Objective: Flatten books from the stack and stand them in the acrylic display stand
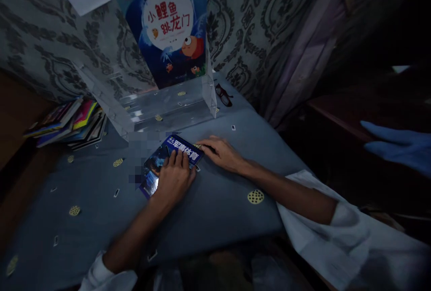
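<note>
A small dark-blue magazine (pixel 155 164) with white Chinese lettering lies closed and slanted on the table. My left hand (pixel 175 175) rests flat across its cover, fingers stretched out and slightly apart, hiding part of the picture. At the magazine's upper right corner is my right hand (pixel 222 154), its thumb and forefinger close together at the edge. Behind the magazine stands a clear acrylic stand (pixel 209 89). A large blue picture book (pixel 170 26) with red Chinese characters and an orange fish leans upright there.
Several books (pixel 72 122) are piled at the table's left. Dark-framed glasses (pixel 224 95) lie beside the stand, near the patterned wall. Blue-grey cloth covers the table (pixel 215 210). A curtain (pixel 303 62) hangs at right, and a blue object (pixel 400 147) shows at the right edge.
</note>
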`<state>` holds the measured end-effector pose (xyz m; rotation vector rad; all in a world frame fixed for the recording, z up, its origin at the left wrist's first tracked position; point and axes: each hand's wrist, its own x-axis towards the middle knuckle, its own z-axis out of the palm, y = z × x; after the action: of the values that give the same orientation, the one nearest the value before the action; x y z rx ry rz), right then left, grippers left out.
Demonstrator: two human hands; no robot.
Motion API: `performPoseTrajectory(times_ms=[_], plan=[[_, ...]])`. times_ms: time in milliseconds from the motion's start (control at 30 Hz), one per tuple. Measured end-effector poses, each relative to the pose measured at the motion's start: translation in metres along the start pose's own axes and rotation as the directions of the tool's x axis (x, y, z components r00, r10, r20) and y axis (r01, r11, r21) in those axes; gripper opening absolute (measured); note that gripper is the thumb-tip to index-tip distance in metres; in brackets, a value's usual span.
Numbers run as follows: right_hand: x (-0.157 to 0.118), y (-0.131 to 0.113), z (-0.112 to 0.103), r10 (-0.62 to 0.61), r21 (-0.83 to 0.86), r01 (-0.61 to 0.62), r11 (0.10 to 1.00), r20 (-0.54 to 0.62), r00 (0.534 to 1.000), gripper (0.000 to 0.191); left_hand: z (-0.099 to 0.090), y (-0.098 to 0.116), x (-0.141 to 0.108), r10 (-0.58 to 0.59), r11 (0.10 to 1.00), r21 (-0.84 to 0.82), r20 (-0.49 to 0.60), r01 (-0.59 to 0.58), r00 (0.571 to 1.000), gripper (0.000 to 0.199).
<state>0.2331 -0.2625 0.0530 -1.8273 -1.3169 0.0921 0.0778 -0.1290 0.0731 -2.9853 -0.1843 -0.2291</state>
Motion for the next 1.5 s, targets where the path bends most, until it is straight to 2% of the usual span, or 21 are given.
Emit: performPoseTrajectory(times_ms=[167,467,633,733,800,933,1167,1367,1500], plan=[[0.000,0.000,-0.003,-0.025,0.013,0.025,1.000,0.003,1.000,0.031,0.004,-0.001,-0.001,0.037,0.999,0.038,-0.043,-0.035,0.998,0.040],[-0.001,-0.003,-0.008,-0.022,0.031,0.021,0.999,0.029,0.999,0.030,0.005,0.000,-0.001,0.055,0.997,0.065,-0.053,-0.051,0.997,0.041],[0.002,-0.002,-0.010,0.070,0.204,-0.074,0.976,0.025,0.997,0.031,0.003,0.003,0.002,0.038,0.997,0.066,-0.026,-0.036,0.999,0.040],[0.006,0.000,-0.010,0.106,0.323,-0.114,0.939,0.042,0.994,0.033,0.000,0.008,0.008,-0.014,0.998,0.061,0.028,0.012,1.000,0.040],[0.008,0.001,-0.010,0.118,0.335,-0.124,0.934,0.039,0.992,0.033,-0.003,0.010,0.012,-0.049,0.998,0.053,0.067,0.045,0.997,0.040],[0.008,0.000,-0.009,0.131,0.244,-0.134,0.961,0.029,0.991,0.032,-0.006,0.011,0.016,-0.028,0.998,0.054,0.087,0.023,0.996,0.042],[0.002,-0.001,-0.011,0.101,0.114,-0.099,0.989,-0.013,0.995,0.031,0.003,0.000,0.015,0.105,0.994,-0.003,-0.015,-0.106,0.994,0.042],[0.000,0.003,-0.008,-0.034,-0.100,0.034,0.994,-0.004,0.999,0.028,0.006,-0.001,0.016,0.144,0.989,-0.015,-0.047,-0.145,0.988,0.042],[0.000,0.005,-0.006,-0.096,-0.166,0.094,0.982,-0.003,0.995,0.027,0.007,-0.001,0.016,0.145,0.989,-0.028,-0.063,-0.147,0.987,0.042]])
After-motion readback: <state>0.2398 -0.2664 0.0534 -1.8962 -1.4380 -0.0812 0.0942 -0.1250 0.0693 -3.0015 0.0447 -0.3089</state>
